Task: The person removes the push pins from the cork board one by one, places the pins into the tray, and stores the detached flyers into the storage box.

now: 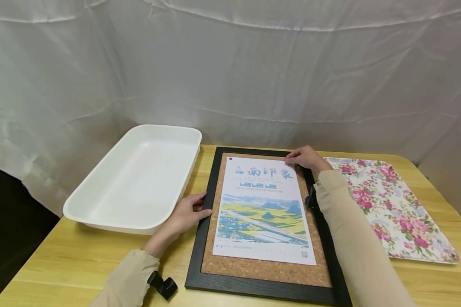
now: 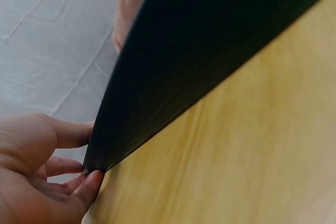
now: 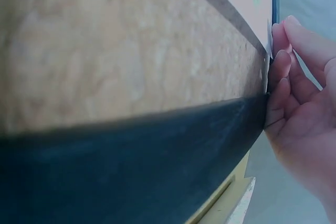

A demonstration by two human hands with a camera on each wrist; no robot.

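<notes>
A black-framed cork board (image 1: 266,273) lies on the table with a printed landscape poster (image 1: 263,209) on it. One small purple pushpin (image 1: 230,158) sits at the poster's upper left corner. My left hand (image 1: 186,212) holds the board's left edge; in the left wrist view its thumb and fingers grip the black frame (image 2: 157,77). At the poster's upper right corner, the fingertips of my right hand (image 1: 306,157) pinch together. The right wrist view shows this hand (image 3: 304,87) against the paper's edge and the frame; anything small between the fingertips is hidden.
A deep white tray (image 1: 138,170) stands left of the board on the wooden table (image 1: 61,260). To the right lies a flower-patterned board or tray (image 1: 388,204), partly behind my right sleeve. A pale curtain (image 1: 230,76) hangs behind the table.
</notes>
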